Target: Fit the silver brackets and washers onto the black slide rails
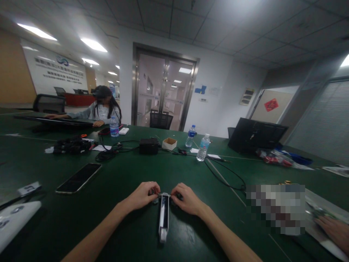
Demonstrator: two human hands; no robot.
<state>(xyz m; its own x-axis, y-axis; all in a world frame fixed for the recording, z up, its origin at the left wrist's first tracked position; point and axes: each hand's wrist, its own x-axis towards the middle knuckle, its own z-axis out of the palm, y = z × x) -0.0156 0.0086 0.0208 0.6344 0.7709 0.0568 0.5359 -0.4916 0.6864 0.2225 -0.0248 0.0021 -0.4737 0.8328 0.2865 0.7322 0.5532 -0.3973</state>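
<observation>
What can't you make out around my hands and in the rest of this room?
In the head view:
Slim white-rimmed object, far end: exact finger contact hidden by the curled fingers of the left hand and right hand.
Thing at right: covered by a pixelated patch.
Another person's hand: partly cut off by the right edge.
Wall sign: smaller lettering too blurred.

Tabletop (131, 169): narrow frame (163, 214) lies lengthwise at front centre, its far end between left hand (145, 193) and right hand (187, 198); phone (79, 177) to the left, a co-worker's hand (334, 231) at the near right edge. Behind, left to right: first bottle (114, 128), block (148, 146), box (169, 146), second bottle (190, 137), then third bottle (202, 148) nearer and to its right. Farther out, monitor (253, 135) at right, seated person (105, 109) at left behind a screen (57, 122), and chair (160, 120) beyond the far edge, before double doors (163, 80).
</observation>
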